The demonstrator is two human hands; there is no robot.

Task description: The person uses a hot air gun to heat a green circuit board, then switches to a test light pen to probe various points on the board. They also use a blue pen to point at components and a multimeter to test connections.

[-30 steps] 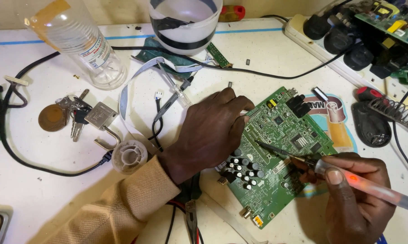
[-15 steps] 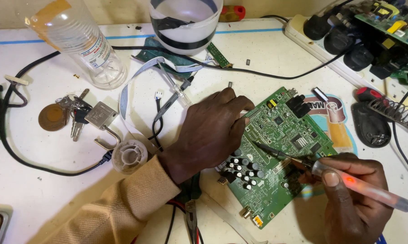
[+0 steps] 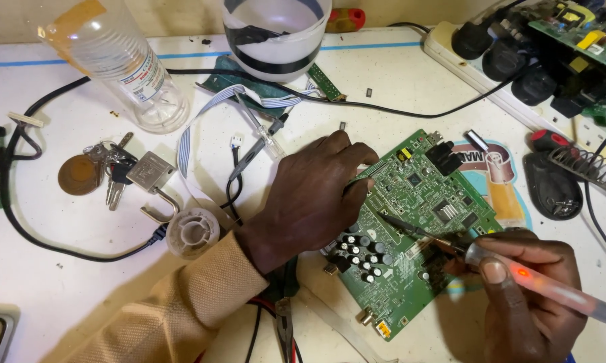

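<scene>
A green circuit board (image 3: 417,195) with black capacitors lies tilted on the white bench. My left hand (image 3: 310,195) rests over its left edge, fingers curled down on the board and holding it still. Low on the right, my right hand (image 3: 525,296) grips a soldering iron (image 3: 551,289) with a translucent handle that glows red. Its thin dark tip reaches left onto the middle of the board. Whether anything thin is pinched in my left fingers is not visible.
A clear plastic bottle (image 3: 125,64) lies at the back left, with keys and a padlock (image 3: 125,175) and a small solder spool (image 3: 192,232) nearby. A taped white tub (image 3: 276,33), a power strip (image 3: 504,60) and a coiled iron stand (image 3: 588,168) line the back and right. Cables cross the bench.
The iron's tip has shifted slightly across the middle of the board with small movements of my right hand. My left hand has stayed on the board's edge.
</scene>
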